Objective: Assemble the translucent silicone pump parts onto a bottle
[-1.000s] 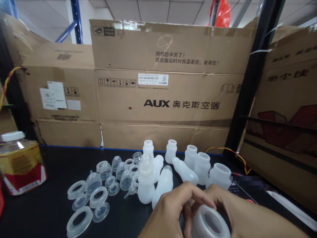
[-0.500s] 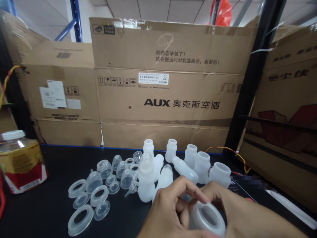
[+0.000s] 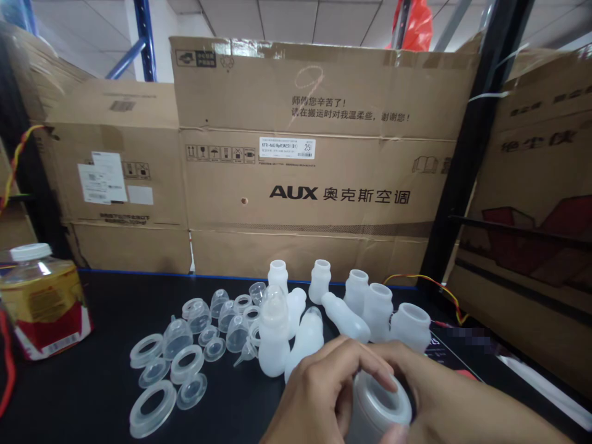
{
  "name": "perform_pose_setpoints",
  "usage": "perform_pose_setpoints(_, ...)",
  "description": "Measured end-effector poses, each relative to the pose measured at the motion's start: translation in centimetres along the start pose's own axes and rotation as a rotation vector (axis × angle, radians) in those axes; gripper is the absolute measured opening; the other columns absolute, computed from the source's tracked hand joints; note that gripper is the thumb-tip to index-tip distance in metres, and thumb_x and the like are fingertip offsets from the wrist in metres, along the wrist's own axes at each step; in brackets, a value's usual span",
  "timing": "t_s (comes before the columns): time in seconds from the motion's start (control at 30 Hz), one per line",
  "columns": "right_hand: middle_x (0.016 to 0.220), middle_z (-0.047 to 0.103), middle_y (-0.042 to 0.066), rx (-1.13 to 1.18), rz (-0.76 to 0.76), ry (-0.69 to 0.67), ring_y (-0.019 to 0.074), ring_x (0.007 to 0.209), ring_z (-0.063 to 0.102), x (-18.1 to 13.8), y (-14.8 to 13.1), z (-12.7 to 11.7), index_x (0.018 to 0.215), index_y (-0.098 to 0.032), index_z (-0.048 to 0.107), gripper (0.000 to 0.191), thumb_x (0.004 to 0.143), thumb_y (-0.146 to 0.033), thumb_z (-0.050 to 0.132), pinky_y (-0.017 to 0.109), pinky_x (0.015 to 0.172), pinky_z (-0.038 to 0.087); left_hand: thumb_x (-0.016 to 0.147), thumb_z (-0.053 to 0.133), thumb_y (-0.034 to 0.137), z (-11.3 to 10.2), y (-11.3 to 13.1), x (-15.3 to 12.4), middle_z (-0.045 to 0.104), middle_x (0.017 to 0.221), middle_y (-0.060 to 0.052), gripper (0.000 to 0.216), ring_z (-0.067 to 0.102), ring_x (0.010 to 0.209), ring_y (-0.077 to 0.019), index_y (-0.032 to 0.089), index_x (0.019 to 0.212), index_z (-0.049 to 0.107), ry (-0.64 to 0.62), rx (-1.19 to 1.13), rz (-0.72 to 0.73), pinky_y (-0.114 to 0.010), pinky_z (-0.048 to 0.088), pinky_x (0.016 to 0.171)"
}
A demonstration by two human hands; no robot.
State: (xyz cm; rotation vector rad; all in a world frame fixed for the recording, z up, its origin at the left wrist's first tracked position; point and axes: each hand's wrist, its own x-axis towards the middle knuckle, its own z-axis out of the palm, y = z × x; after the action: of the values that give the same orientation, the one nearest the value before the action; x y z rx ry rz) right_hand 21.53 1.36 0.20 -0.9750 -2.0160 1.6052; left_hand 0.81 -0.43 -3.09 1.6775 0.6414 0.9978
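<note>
Both hands meet at the bottom edge of the view around one translucent bottle [image 3: 379, 404]. The left hand [image 3: 319, 394] curls its fingers over the bottle's open mouth, and the right hand [image 3: 444, 401] wraps the far side, so the bottle is clamped between them above the black table [image 3: 92, 394].

Behind the hands, eight more bottles [image 3: 377, 311] sit in a loose cluster: five upright and open-mouthed, two lying on their sides, and one capped bottle [image 3: 274, 333] standing in front. Left of them lie four flat rings [image 3: 152, 408] and roughly a dozen clear domed teats [image 3: 198, 314], too crowded to count surely. At the far left stands a jar [image 3: 39, 299] with a white lid and a red-and-yellow label; I cannot tell its contents. Cardboard boxes [image 3: 314, 185] line the back.
</note>
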Motion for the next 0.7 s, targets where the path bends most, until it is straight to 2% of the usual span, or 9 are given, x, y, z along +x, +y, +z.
perform_pose_setpoints(0.07,0.132,0.078,0.005,-0.084,0.054,0.108,0.0277,0.124,0.072,-0.2,0.3,-0.4,0.13,-0.021,0.076,0.078,0.056,-0.013,0.099,0.028,0.102,0.057,0.072,0.086,0.015,0.1,0.7,-0.1,0.071,0.115,-0.001,0.024,0.03,0.048,0.0081,0.017,0.093,0.076,0.037,0.001,-0.029,-0.01,0.017,0.04)
perform_pose_setpoints(0.1,0.132,0.077,0.006,-0.117,0.07,0.127,0.0282,0.122,0.072,-0.3,0.5,-0.7,0.129,-0.021,0.075,0.076,0.058,-0.02,0.101,0.03,0.1,0.057,0.072,0.085,0.011,0.0,1.0,-0.2,0.071,0.115,-0.001,0.021,0.031,0.049,0.0079,0.016,0.089,0.076,0.043,-0.008,-0.042,-0.01,0.017,0.041)
perform_pose_setpoints(0.2,0.114,0.077,0.005,-0.189,0.016,0.125,0.0245,0.105,0.07,-0.1,1.1,-1.2,0.112,-0.022,0.079,0.043,0.078,-0.045,0.092,0.032,0.089,0.055,0.075,0.084,0.012,-0.2,1.4,-0.4,0.072,0.115,-0.001,0.013,0.032,0.051,0.0067,0.016,0.085,0.076,0.024,0.018,-0.008,-0.011,0.019,0.044)
perform_pose_setpoints(0.3,0.103,0.072,0.003,-0.224,-0.128,0.285,0.0192,0.091,0.064,0.8,1.9,-1.2,0.107,-0.024,0.078,0.031,0.095,-0.053,0.075,0.032,0.08,0.049,0.082,0.087,0.02,-0.5,1.0,-0.5,0.076,0.118,-0.002,0.014,0.032,0.053,0.0054,0.016,0.084,0.074,-0.008,0.143,0.068,-0.012,0.024,0.052)
perform_pose_setpoints(0.37,0.114,0.068,0.003,-0.247,-0.194,0.397,0.0151,0.083,0.057,1.7,2.6,-1.0,0.112,-0.027,0.077,0.029,0.097,-0.051,0.073,0.032,0.077,0.045,0.081,0.089,0.023,-0.5,0.5,-0.5,0.077,0.118,-0.001,0.018,0.032,0.055,0.0041,0.017,0.083,0.072,-0.017,0.238,0.101,-0.014,0.029,0.06)
perform_pose_setpoints(0.47,0.131,0.064,0.005,-0.322,-0.257,0.459,0.0135,0.08,0.052,2.8,3.9,-0.7,0.118,-0.028,0.076,0.027,0.096,-0.042,0.071,0.033,0.08,0.043,0.079,0.088,0.021,-0.2,-0.6,-0.5,0.077,0.115,0.003,0.02,0.056,0.071,-0.0047,0.021,0.082,0.068,0.034,0.383,0.15,-0.019,0.036,0.072)
perform_pose_setpoints(0.53,0.128,0.065,0.006,-0.363,-0.281,0.457,0.0143,0.081,0.052,3.3,4.9,-0.6,0.12,-0.026,0.076,0.028,0.094,-0.034,0.068,0.033,0.079,0.042,0.079,0.087,0.022,-0.1,-1.4,-0.5,0.078,0.113,0.004,0.019,0.063,0.078,-0.01,0.024,0.085,0.069,0.069,0.521,0.203,-0.02,0.036,0.068)
perform_pose_setpoints(0.63,0.115,0.068,0.005,-0.402,-0.269,0.436,0.015,0.079,0.052,3.9,6.2,-0.4,0.117,-0.024,0.076,0.029,0.09,-0.027,0.066,0.032,0.075,0.041,0.079,0.086,0.022,-0.3,-2.1,-0.6,0.082,0.094,0.003,0.022,0.061,0.059,-0.0099,0.028,0.096,0.074,0.035,0.649,0.213,-0.021,0.035,0.051)
perform_pose_setpoints(0.7,0.106,0.068,0.006,-0.428,-0.234,0.436,0.0168,0.079,0.054,4.1,6.6,-0.1,0.112,-0.021,0.077,0.026,0.089,-0.027,0.065,0.033,0.076,0.041,0.083,0.083,0.02,-0.7,-2.2,-0.6,0.084,0.083,-0.001,0.024,0.071,0.06,-0.0161,0.026,0.105,0.079,-0.025,0.668,0.177,-0.022,0.047,0.053)
